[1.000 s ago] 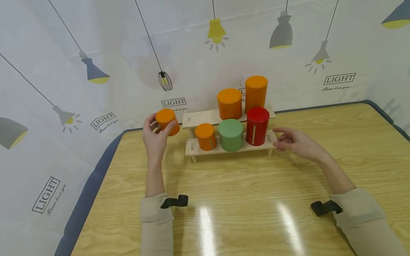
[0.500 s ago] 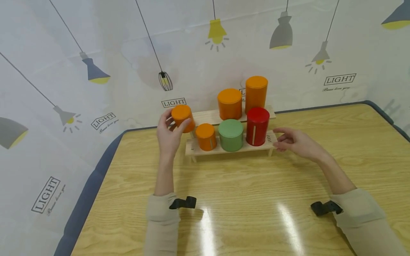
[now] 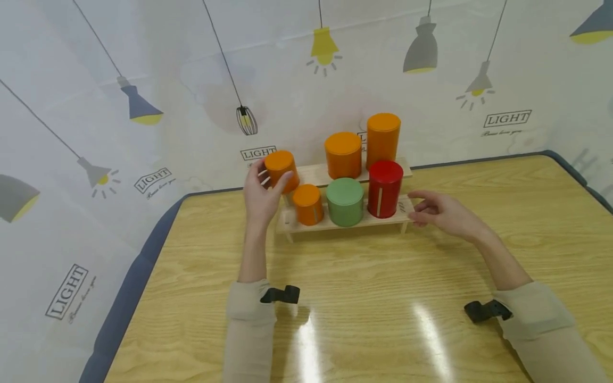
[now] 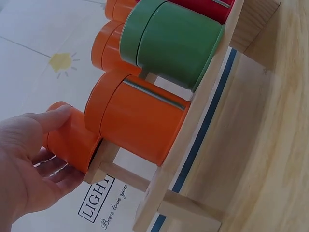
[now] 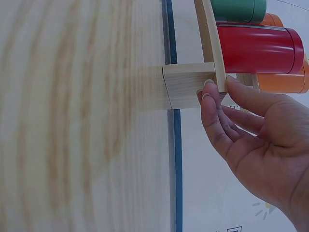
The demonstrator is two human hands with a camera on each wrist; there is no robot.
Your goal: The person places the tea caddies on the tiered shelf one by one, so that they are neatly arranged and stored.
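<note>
My left hand (image 3: 261,199) grips a small orange canister (image 3: 282,171) at the left end of the two-tier wooden rack's upper shelf (image 3: 311,174). In the left wrist view the canister's base is at the shelf end; whether it bears on the wood I cannot tell. At the rack's other end, my right hand (image 3: 445,215) pinches the tip of the lower shelf (image 5: 218,53), thumb on top and fingers below. That lower shelf carries an orange canister (image 3: 308,205), a green canister (image 3: 345,202) and a red canister (image 3: 385,189), all upright.
Farther right on the upper shelf stand a wide orange canister (image 3: 343,156) and a tall orange canister (image 3: 383,138). Behind the rack hangs a white sheet (image 3: 287,80) printed with lamps. The wooden table (image 3: 364,298) has a dark blue edge strip (image 3: 479,159).
My left hand has carried the orange canister rightward from beside the rack to the upper shelf's left end. The right hand has stayed in place on the lower shelf.
</note>
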